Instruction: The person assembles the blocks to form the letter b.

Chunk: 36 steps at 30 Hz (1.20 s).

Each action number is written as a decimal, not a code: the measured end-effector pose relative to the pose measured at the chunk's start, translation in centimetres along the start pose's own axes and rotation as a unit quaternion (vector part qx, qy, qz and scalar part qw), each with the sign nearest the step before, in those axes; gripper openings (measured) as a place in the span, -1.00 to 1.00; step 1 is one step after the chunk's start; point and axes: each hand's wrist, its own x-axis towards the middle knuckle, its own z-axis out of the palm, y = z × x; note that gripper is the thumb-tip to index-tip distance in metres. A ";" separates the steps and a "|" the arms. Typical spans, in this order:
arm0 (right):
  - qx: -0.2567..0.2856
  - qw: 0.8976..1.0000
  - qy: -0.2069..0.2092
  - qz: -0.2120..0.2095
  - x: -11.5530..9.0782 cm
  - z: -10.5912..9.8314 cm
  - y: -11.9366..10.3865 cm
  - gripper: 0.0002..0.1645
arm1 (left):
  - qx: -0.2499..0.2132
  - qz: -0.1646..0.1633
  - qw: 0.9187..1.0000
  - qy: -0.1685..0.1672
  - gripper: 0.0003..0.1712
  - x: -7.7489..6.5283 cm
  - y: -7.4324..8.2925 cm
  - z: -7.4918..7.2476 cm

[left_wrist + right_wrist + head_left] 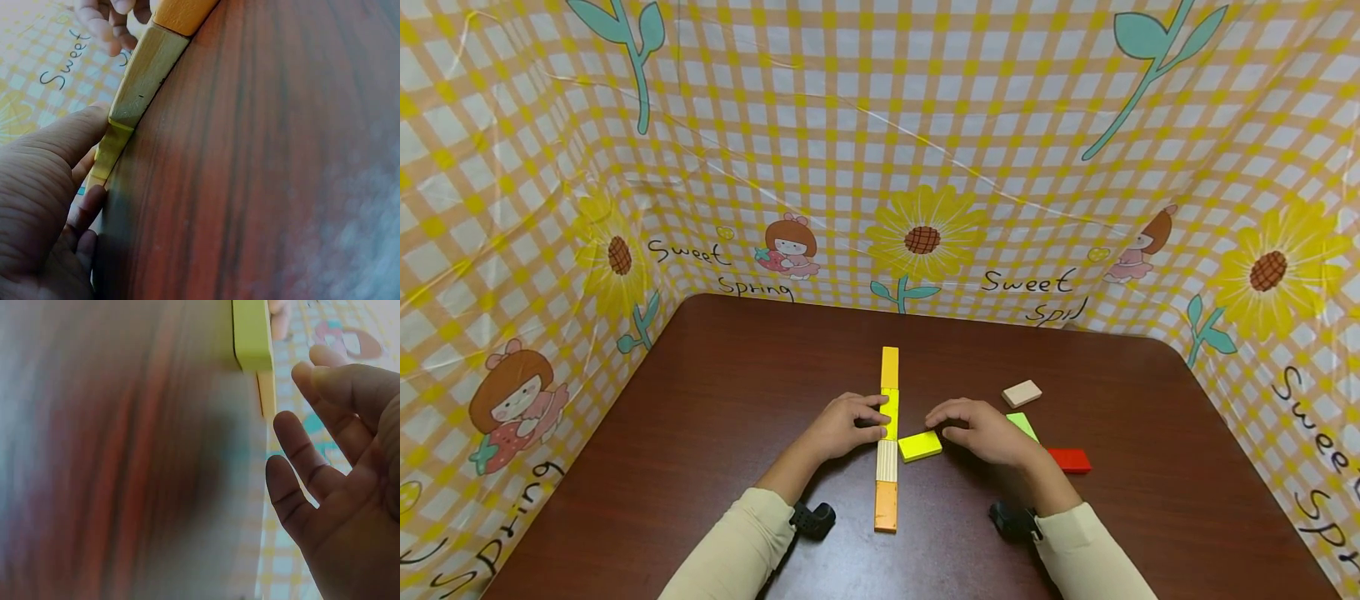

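Observation:
A straight row of blocks runs away from me in the head view: an orange block [886, 507], a plain wooden block [887, 461], a yellow block [890, 410] and a yellow-orange block [890, 367]. My left hand [844, 427] touches the row's yellow block from the left with its thumb and fingertips. Right of the row, a loose yellow block [920, 446] lies at an angle, one end close to the row. Beside that block hovers my right hand [988, 433], fingers loosely bent and holding nothing; the right wrist view shows a gap between fingers and block.
To the right lie a pale wooden block [1022, 393], a light green block [1022, 425] partly hidden by the right hand, and a red block [1070, 460]. All rest on a dark brown table [737, 367]. A checked, flowered cloth [835, 167] surrounds the back and sides.

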 end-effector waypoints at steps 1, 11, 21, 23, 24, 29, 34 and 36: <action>-0.003 1.000 0.010 0.004 -0.3 -0.3 0.2 -0.69 | -0.001 0.000 1.000 0.000 -0.71 0.0 0.0 0.0; -0.041 0.995 0.077 0.051 -3.5 -2.4 2.1 -0.77 | 0.001 0.003 1.000 0.005 -0.71 0.0 -0.2 0.3; -0.092 0.984 0.123 0.093 -6.7 -4.1 3.3 -0.75 | -0.004 0.001 1.000 0.009 -0.72 -0.1 -0.3 0.3; -0.100 0.982 0.132 0.094 -7.1 -4.4 3.4 -0.75 | -0.006 0.002 1.000 0.009 -0.72 -0.1 -0.3 0.3; -0.101 0.981 0.135 0.094 -7.3 -4.5 3.4 -0.75 | -0.006 0.003 1.000 0.009 -0.72 -0.1 -0.3 0.3; -0.110 0.978 0.144 0.101 -7.8 -4.8 3.8 -0.75 | -0.006 0.002 1.000 0.010 -0.72 -0.1 -0.2 0.3; -0.132 0.974 0.151 0.105 -7.9 -4.7 4.5 -0.75 | -0.006 0.002 1.000 0.010 -0.72 -0.1 -0.2 0.3; -0.137 0.973 0.150 0.106 -7.8 -4.6 4.7 -0.75 | -0.005 0.002 1.000 0.010 -0.72 -0.1 -0.2 0.3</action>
